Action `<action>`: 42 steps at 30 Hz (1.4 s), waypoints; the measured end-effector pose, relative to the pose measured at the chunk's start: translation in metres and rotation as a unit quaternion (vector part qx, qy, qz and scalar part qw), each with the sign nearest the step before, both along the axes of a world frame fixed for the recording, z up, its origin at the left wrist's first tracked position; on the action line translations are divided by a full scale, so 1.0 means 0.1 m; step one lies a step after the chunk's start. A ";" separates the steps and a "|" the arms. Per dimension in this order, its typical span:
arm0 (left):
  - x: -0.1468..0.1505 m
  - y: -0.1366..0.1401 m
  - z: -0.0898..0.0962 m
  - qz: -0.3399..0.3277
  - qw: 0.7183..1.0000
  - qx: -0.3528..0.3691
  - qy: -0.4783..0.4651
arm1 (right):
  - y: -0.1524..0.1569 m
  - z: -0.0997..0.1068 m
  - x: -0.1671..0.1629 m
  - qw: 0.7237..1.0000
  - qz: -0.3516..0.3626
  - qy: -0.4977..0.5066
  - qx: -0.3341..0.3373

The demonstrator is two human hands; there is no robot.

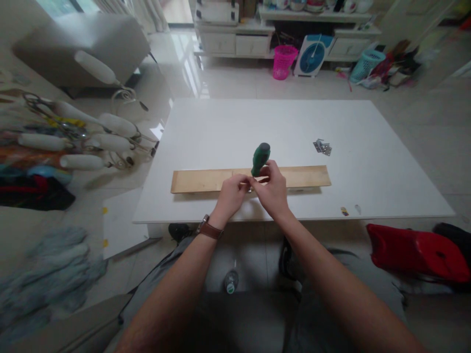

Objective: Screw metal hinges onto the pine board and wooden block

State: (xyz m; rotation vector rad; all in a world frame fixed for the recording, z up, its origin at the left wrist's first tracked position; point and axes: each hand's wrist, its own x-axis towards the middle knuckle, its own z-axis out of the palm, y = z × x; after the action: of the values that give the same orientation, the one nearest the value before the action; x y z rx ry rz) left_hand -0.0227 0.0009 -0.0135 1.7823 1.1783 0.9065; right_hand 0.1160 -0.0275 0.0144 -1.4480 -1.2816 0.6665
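A long pale wooden board (200, 181) lies across the white table, near its front edge. Over the board's middle stands a screwdriver (261, 158), its green handle with a dark end pointing up and leaning slightly right. My right hand (273, 189) is closed around its lower part, with the fingers by the shaft. Pressed close beside it, my left hand (233, 193) pinches at the board's front edge, near the screwdriver's tip. A small shiny metal piece (249, 190) shows just below the fingertips. What the left fingers grip is hidden.
Several metal hinges or brackets (323, 146) lie in a small pile at the table's right. Two small scraps, one yellowish (344, 211), rest near the front edge. A red case (415, 252) stands right of the table, a plastic bottle (231, 281) on the floor below.
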 end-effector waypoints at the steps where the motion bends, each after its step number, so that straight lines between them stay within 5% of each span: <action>1: 0.00 0.00 0.01 0.000 1.000 -0.001 -0.003 | 0.00 0.00 0.00 1.000 -0.004 -0.002 -0.001; 35: 0.04 -0.03 0.06 0.025 1.000 -0.006 0.003 | -0.01 -0.03 -0.03 1.000 -0.005 0.014 0.025; 42: 0.01 0.00 0.03 -0.011 1.000 -0.016 -0.025 | -0.01 -0.04 -0.02 0.999 -0.016 0.004 0.034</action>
State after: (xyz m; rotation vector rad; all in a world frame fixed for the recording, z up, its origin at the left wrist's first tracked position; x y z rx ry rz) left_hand -0.0217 0.0006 -0.0102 1.7347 1.1338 0.9095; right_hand 0.1137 -0.0282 0.0109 -1.4066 -1.2603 0.6017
